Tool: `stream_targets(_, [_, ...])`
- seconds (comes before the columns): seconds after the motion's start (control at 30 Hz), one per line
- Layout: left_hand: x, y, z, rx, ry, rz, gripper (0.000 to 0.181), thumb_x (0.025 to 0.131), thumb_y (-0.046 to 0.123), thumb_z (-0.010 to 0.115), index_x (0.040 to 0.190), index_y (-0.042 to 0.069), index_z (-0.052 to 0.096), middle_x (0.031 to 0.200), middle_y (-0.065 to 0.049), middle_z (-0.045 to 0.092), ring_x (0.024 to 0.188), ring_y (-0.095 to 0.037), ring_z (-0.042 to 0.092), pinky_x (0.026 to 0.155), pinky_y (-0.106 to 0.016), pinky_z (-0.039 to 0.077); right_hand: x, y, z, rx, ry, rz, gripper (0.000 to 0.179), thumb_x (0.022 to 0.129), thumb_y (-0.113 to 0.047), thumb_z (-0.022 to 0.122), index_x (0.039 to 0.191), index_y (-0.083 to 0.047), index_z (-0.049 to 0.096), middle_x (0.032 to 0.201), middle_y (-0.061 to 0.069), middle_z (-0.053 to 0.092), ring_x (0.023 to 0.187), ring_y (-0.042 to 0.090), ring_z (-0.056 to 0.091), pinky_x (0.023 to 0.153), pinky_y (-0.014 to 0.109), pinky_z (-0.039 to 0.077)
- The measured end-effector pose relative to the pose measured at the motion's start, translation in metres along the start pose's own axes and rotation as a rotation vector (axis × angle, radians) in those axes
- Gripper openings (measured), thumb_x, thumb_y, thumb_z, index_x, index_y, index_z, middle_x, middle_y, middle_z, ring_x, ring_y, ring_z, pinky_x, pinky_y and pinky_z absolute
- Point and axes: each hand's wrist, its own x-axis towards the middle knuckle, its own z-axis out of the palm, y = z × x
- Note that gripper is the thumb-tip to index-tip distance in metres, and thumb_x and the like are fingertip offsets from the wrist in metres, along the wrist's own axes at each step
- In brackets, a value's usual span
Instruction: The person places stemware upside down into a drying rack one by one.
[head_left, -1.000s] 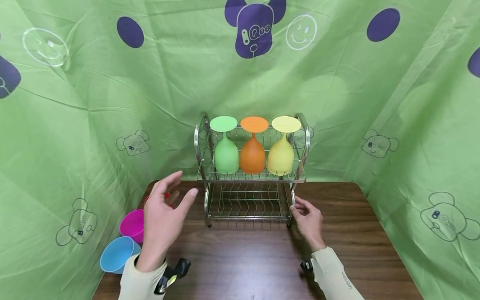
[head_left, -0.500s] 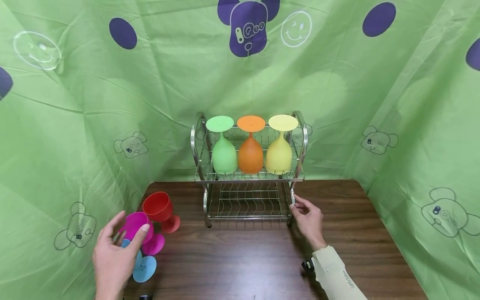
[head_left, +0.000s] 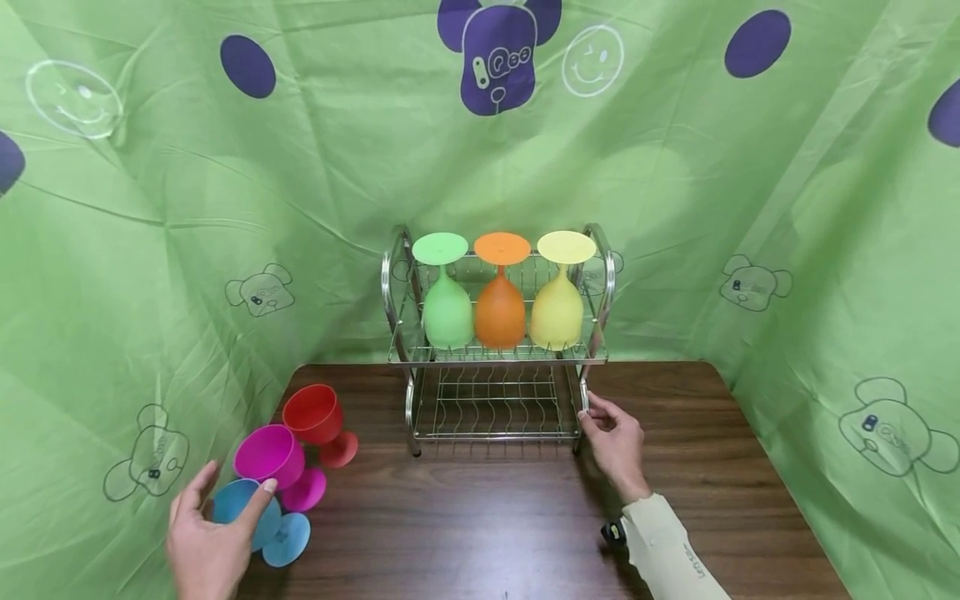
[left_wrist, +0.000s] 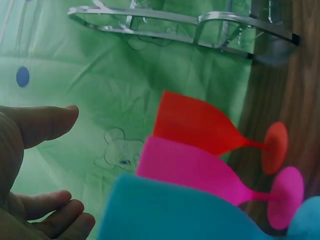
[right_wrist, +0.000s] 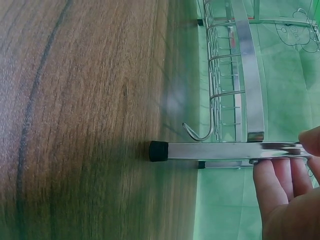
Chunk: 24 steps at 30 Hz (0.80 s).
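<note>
My left hand (head_left: 210, 546) is at the blue goblet (head_left: 242, 505), thumb and fingers spread to either side of its bowl. In the left wrist view the hand's fingers are apart, with a gap to the blue goblet (left_wrist: 170, 212). Beyond it stand a pink goblet (head_left: 270, 454) and a red goblet (head_left: 313, 412), upright in a slanting row. My right hand (head_left: 618, 446) grips the right leg of the two-tier metal dish rack (head_left: 498, 362); the right wrist view has thumb and fingers on opposite sides of the rack's leg (right_wrist: 215, 150).
Upside down on the rack's upper tier are a green goblet (head_left: 448, 312), an orange goblet (head_left: 500, 312) and a yellow goblet (head_left: 557, 312). The lower tier has wavy wires. A brown wooden table (head_left: 450, 533) lies beneath, with a green printed cloth (head_left: 337, 192) around its back and sides.
My left hand has come from beside the rack down and left, past the red and pink goblets to the blue one. The right hand keeps its grip on the rack.
</note>
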Motion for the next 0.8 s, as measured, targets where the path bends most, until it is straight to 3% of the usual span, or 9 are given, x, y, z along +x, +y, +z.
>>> stream_targets(0.1, [-0.003, -0.006, 0.001, -0.040, 0.096, 0.005, 0.090, 0.082, 0.036, 0.092, 0.160, 0.023, 0.048, 0.156, -0.005, 0.048, 0.137, -0.022, 0.046, 0.116, -0.017, 0.036, -0.001, 0.000, -0.001, -0.003, 0.005, -0.001, 0.036, 0.089, 0.000, 0.081, 0.124, -0.009, 0.079, 0.097, 0.020, 0.079, 0.077, -0.004, 0.066, 0.072, 0.007, 0.055])
stream_targets(0.2, [-0.006, -0.009, 0.000, -0.168, 0.242, 0.045, 0.084, 0.077, 0.023, 0.096, 0.152, 0.024, 0.059, 0.140, 0.010, 0.054, 0.126, -0.007, 0.048, 0.108, -0.009, 0.039, 0.000, 0.000, -0.001, -0.009, 0.001, -0.006, 0.036, 0.089, -0.001, 0.081, 0.124, -0.008, 0.079, 0.097, 0.020, 0.079, 0.077, -0.003, 0.066, 0.073, 0.007, 0.055])
stream_targets(0.27, [-0.007, -0.011, -0.002, -0.247, 0.299, 0.066, 0.081, 0.074, 0.016, 0.097, 0.148, 0.024, 0.063, 0.133, 0.019, 0.053, 0.125, -0.001, 0.049, 0.110, -0.006, 0.040, 0.000, 0.000, -0.001, -0.005, 0.006, -0.006, 0.036, 0.089, -0.001, 0.081, 0.124, -0.009, 0.079, 0.097, 0.020, 0.079, 0.077, -0.003, 0.066, 0.072, 0.007, 0.055])
stream_targets(0.4, [-0.008, -0.016, -0.005, -0.349, 0.274, -0.003, 0.084, 0.076, 0.013, 0.096, 0.150, 0.022, 0.060, 0.132, 0.020, 0.050, 0.136, -0.005, 0.048, 0.114, -0.004, 0.035, 0.000, -0.001, -0.001, -0.008, 0.015, -0.014, 0.035, 0.089, -0.001, 0.081, 0.124, -0.009, 0.079, 0.097, 0.019, 0.079, 0.076, -0.003, 0.066, 0.072, 0.007, 0.054])
stream_targets(0.53, [-0.014, -0.026, -0.003, -0.449, 0.287, -0.093, 0.092, 0.071, 0.009, 0.098, 0.152, 0.021, 0.057, 0.131, 0.018, 0.047, 0.142, -0.007, 0.045, 0.123, -0.011, 0.030, 0.001, 0.000, 0.000, -0.027, 0.001, -0.019, 0.035, 0.090, -0.003, 0.082, 0.124, -0.010, 0.079, 0.098, 0.018, 0.079, 0.076, -0.003, 0.066, 0.072, 0.007, 0.054])
stream_targets(0.67, [-0.019, -0.035, 0.006, -0.493, 0.294, -0.087, 0.098, 0.069, 0.003, 0.098, 0.155, 0.020, 0.053, 0.133, 0.015, 0.048, 0.137, -0.007, 0.044, 0.128, -0.022, 0.029, 0.001, 0.002, 0.001, -0.007, 0.002, -0.018, 0.035, 0.090, -0.003, 0.081, 0.124, -0.010, 0.079, 0.097, 0.019, 0.079, 0.075, -0.002, 0.067, 0.072, 0.007, 0.055])
stream_targets(0.8, [-0.022, -0.043, 0.016, -0.535, 0.265, -0.075, 0.105, 0.069, -0.004, 0.096, 0.158, 0.018, 0.045, 0.139, 0.009, 0.048, 0.134, -0.008, 0.041, 0.128, -0.022, 0.029, 0.000, 0.003, 0.001, 0.020, 0.005, -0.023, 0.035, 0.090, -0.001, 0.081, 0.124, -0.010, 0.080, 0.096, 0.020, 0.079, 0.075, -0.002, 0.066, 0.073, 0.006, 0.054])
